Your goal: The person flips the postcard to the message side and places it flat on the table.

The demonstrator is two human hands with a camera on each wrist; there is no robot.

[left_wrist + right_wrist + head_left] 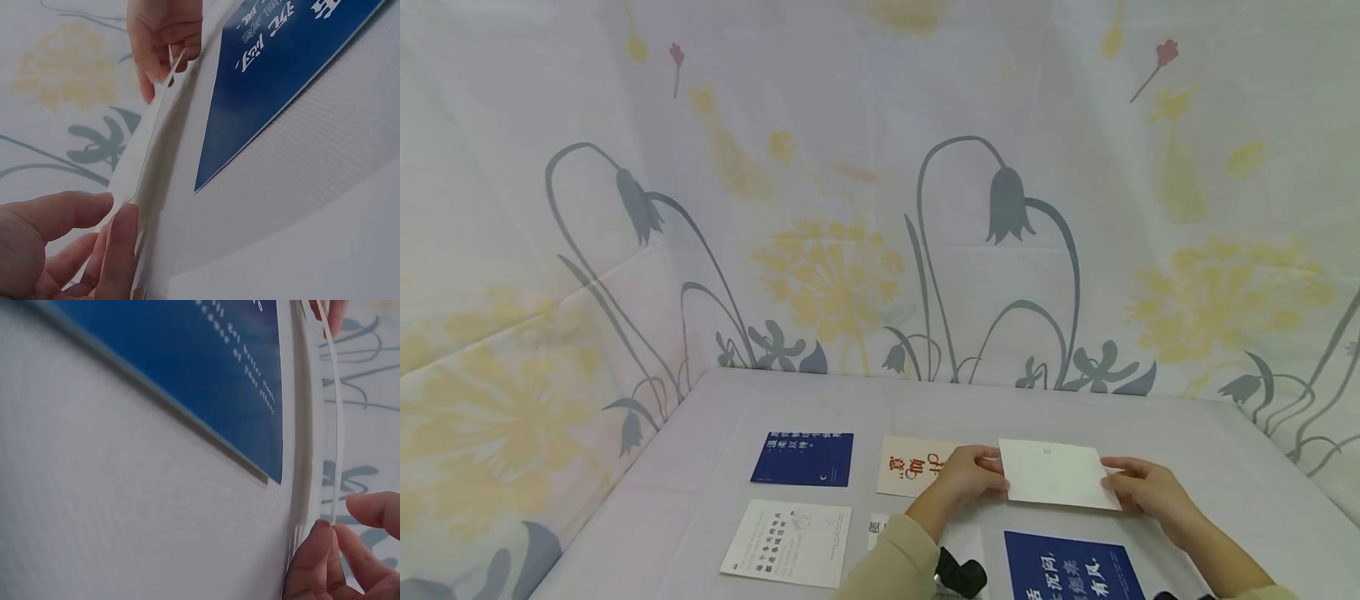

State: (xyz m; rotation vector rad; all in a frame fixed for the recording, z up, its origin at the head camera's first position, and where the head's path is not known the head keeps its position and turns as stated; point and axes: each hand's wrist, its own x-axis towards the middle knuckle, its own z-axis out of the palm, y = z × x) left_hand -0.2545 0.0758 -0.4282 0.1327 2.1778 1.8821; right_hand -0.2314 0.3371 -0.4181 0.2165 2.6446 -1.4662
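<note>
A white card point(1052, 475) with a tiny mark near its top edge is held by both hands over the right part of the table. My left hand point(967, 473) pinches its left edge, thumb on the upper face and fingers beneath. At the opposite edge, my right hand point(1146, 487) grips with thumb and fingers. Seen nearly edge-on in the left wrist view, the card point(140, 144) stretches between the two hands. Just nearer than the card lies a blue card point(1071, 567) with white characters. A cream card point(898, 467) with red-brown characters is partly hidden behind my left hand.
On the left lie a dark blue card point(802, 458) and, nearer, a white card with black writing point(790, 542). Another pale card point(973, 542) is largely covered by my left sleeve point(887, 562). A flower-printed cloth point(865, 292) hangs behind the table.
</note>
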